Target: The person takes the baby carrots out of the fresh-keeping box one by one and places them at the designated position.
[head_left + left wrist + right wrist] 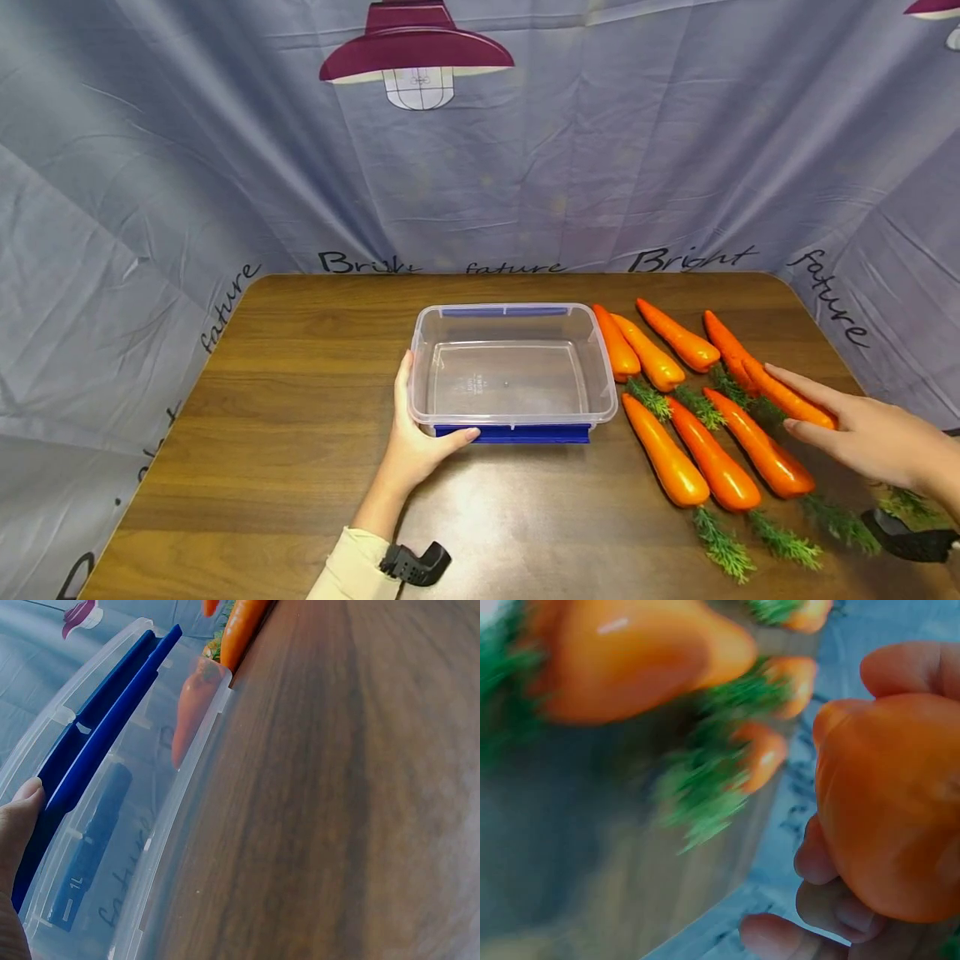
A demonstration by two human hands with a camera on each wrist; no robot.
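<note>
A clear plastic food container (510,379) with blue clasps stands at the middle of the table. My left hand (416,446) grips its near left corner, thumb on the front blue clasp (532,434) and fingers along the left wall. Over at the right, my right hand (881,433) holds an orange carrot (791,398) between thumb and fingers. In the right wrist view this carrot (892,810) fills the grasp, raised above the table. Its leafy top (903,502) hangs below the wrist.
Carrots with green tops lie right of the container in two rows. The back row includes a carrot (617,343) close beside the container; a front-row carrot (666,450) lies nearer. The wooden table (300,400) ends at a printed grey-blue curtain (480,183).
</note>
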